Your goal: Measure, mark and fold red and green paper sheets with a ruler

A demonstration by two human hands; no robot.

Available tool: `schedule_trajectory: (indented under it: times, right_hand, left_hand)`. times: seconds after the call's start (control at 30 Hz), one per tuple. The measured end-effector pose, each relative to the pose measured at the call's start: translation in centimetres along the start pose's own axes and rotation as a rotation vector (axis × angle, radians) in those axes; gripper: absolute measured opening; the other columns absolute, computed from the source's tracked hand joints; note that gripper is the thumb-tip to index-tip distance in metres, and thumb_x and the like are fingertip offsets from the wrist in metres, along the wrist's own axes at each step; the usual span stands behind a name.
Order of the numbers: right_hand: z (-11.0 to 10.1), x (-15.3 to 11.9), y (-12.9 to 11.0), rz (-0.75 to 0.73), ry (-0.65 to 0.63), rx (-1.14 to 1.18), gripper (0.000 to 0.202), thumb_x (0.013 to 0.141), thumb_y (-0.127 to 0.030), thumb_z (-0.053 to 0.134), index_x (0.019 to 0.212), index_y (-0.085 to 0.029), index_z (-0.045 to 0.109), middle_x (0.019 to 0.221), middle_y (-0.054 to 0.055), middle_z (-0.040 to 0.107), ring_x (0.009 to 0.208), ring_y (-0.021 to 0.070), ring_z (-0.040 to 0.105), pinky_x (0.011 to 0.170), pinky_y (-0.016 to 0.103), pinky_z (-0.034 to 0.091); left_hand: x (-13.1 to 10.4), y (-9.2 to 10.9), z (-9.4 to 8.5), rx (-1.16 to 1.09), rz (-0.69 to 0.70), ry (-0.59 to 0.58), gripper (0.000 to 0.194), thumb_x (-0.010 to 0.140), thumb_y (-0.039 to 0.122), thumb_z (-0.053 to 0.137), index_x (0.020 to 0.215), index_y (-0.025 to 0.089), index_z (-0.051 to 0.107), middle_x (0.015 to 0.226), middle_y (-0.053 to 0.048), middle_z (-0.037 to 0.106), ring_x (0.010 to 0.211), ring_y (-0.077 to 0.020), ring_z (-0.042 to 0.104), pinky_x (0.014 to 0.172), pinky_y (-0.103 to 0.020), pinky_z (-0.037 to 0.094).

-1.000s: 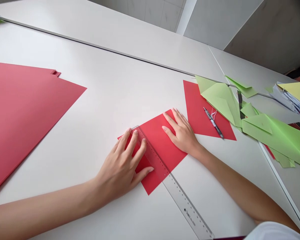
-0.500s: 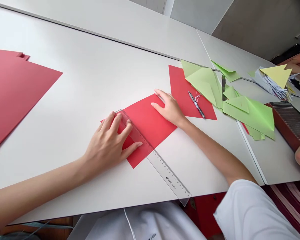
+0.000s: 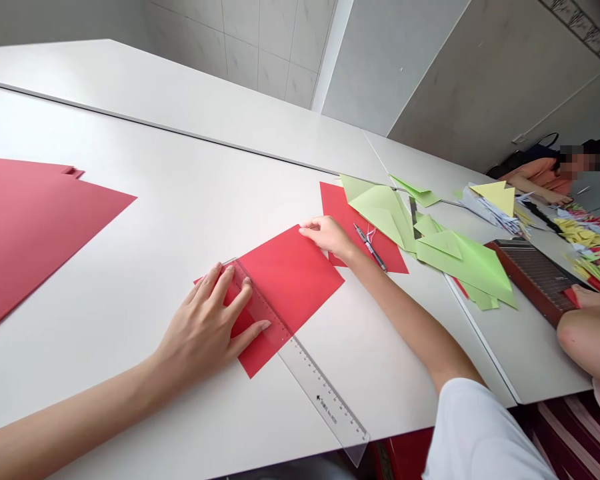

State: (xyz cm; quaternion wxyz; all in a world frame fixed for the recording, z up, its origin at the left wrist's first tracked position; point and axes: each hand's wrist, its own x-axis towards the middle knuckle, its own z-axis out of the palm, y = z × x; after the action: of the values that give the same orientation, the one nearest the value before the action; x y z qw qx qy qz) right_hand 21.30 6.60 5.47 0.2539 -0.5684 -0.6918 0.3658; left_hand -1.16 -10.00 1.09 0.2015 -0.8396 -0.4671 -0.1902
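A red sheet of paper (image 3: 300, 273) lies slanted on the white table in front of me. Across its left part runs a clear plastic ruler (image 3: 320, 393), its far end sticking out past the table's near edge. My left hand (image 3: 215, 307) presses the ruler and paper down with fingers spread, gripping nothing. At the sheet's far corner my right hand (image 3: 330, 237) has thumb and forefinger pinched together on the paper. Just beyond that hand, a black and grey pen (image 3: 370, 248) rests on a second red sheet (image 3: 333, 200).
Light green paper pieces (image 3: 460, 267) spread to the right, beside a brown paper trimmer (image 3: 530, 273) near another person's arm (image 3: 585, 333). A stack of large red sheets (image 3: 45, 227) lies left. Farther off are yellow paper (image 3: 497, 197) and another person (image 3: 540, 177).
My right hand has drawn back from above the red sheet and closed its fingertips on the far corner. The left hand stays on the ruler. The view has tilted upward.
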Motion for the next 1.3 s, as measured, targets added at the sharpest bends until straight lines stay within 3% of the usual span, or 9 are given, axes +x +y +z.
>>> schedule_trajectory:
  times: [0.2,0.33,0.47,0.63,0.73,0.87,1.3]
  right_hand:
    - [0.2,-0.5,0.0,-0.034,-0.043,0.041,0.028,0.080,-0.039,0.070,0.066,-0.018,0.058,0.068,-0.001,0.063,0.064,0.0156,0.061,0.057,0.026,0.045]
    - [0.1,-1.2,0.1,-0.163,-0.044,0.068,0.024,0.082,-0.043,0.069,0.087,-0.019,0.067,0.086,0.002,0.070,0.083,0.0183,0.066,0.072,0.029,0.052]
    - [0.2,-3.2,0.6,-0.327,-0.128,0.050,0.034,0.092,-0.046,0.057,0.103,-0.018,0.074,0.105,0.006,0.075,0.102,0.0250,0.069,0.088,0.037,0.055]
    - [0.9,-6.7,2.3,-0.573,-0.227,-0.034,0.038,0.097,-0.025,0.046,0.130,-0.028,0.066,0.139,0.000,0.062,0.134,0.0224,0.053,0.115,0.044,0.039]
    - [1.3,-8.0,3.5,-0.738,-0.199,-0.233,0.048,0.097,-0.012,0.039,0.135,-0.032,0.061,0.146,-0.001,0.054,0.141,0.0230,0.045,0.116,0.049,0.039]
    - [1.7,-8.8,4.2,-0.951,-0.136,-0.569,0.058,0.096,-0.001,0.033,0.143,-0.031,0.053,0.149,0.001,0.050,0.144,0.0218,0.040,0.108,0.046,0.050]
    - [2.2,-10.0,3.6,-1.056,-0.096,-0.736,0.056,0.096,0.001,0.035,0.139,-0.028,0.057,0.151,0.006,0.049,0.144,0.0276,0.040,0.107,0.047,0.049]
  left_hand:
    - [0.1,-0.1,0.5,-0.011,0.003,0.003,0.060,0.096,0.052,0.041,0.120,0.000,0.062,0.127,-0.032,0.053,0.120,-0.0491,0.054,0.085,-0.059,0.056]
    - [0.1,0.0,0.5,-0.032,-0.011,-0.004,0.060,0.096,0.052,0.042,0.117,0.001,0.063,0.124,-0.031,0.055,0.118,-0.0491,0.055,0.083,-0.059,0.056]
    - [-0.2,0.3,0.2,-0.051,-0.056,-0.024,0.060,0.095,0.056,0.042,0.117,0.005,0.064,0.123,-0.030,0.056,0.120,-0.0485,0.054,0.085,-0.060,0.056]
    - [-0.5,0.6,0.1,-0.053,-0.095,-0.071,0.059,0.094,0.059,0.043,0.119,0.009,0.063,0.129,-0.028,0.055,0.125,-0.0453,0.052,0.091,-0.058,0.055]
    - [-0.5,0.7,-0.1,-0.076,-0.112,-0.089,0.055,0.094,0.057,0.045,0.118,0.011,0.063,0.129,-0.026,0.056,0.125,-0.0442,0.051,0.092,-0.057,0.054]
    - [-0.5,0.7,-0.3,-0.105,-0.134,-0.095,0.053,0.093,0.057,0.047,0.118,0.013,0.063,0.131,-0.025,0.056,0.127,-0.0437,0.050,0.093,-0.058,0.054]
    - [-0.6,0.8,-0.4,-0.123,-0.140,-0.100,0.052,0.093,0.055,0.049,0.118,0.011,0.063,0.131,-0.026,0.056,0.127,-0.0445,0.050,0.094,-0.058,0.053]
